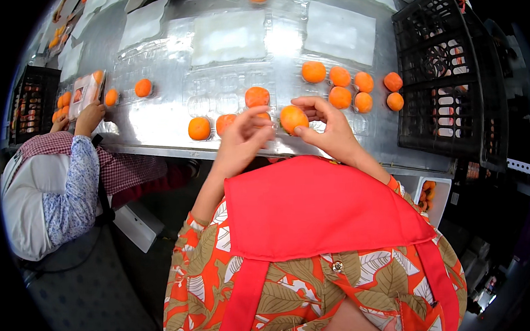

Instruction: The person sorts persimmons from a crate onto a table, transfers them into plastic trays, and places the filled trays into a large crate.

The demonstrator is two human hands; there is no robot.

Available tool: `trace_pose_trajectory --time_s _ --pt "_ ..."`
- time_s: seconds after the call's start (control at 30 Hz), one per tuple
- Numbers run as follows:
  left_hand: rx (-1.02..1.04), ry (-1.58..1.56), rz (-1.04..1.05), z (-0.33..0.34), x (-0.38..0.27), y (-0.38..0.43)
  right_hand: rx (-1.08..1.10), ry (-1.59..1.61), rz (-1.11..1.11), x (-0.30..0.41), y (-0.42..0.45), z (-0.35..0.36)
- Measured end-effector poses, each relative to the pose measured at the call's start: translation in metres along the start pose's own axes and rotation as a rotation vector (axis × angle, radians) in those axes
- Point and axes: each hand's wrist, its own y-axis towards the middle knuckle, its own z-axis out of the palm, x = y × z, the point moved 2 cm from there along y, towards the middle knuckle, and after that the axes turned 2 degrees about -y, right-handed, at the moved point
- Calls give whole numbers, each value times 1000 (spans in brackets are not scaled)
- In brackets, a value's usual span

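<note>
My right hand (328, 124) has an orange persimmon (293, 119) between thumb and fingers, with a bit of green calyx at its left side. To the left, my left hand (245, 137) hovers with fingers apart and slightly blurred, partly covering a persimmon (226, 122) in a clear plastic tray (225, 84). Another persimmon (257, 96) sits just beyond those fingers, and one more (199, 128) lies at the tray's near left. Beyond my right hand, a second clear tray (360, 125) carries several persimmons (340, 97).
Two persimmons (394, 101) rest by a black plastic crate (438, 75) at the right. White liner sheets (340, 31) lie across the metal table (164, 121). At left, a co-worker's hand (90, 117) touches a filled, labelled pack (83, 94). A white bin (438, 201) stands below the table's right end.
</note>
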Motion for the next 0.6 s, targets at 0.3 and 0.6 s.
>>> trace_pose_trajectory --time_s 0.3,0.6 --pt "-912 744 382 -123 29 -21 -42 -236 -100 -3 8 9" --pt "-919 1057 384 -143 80 -11 -98 -395 -237 -2 52 5"
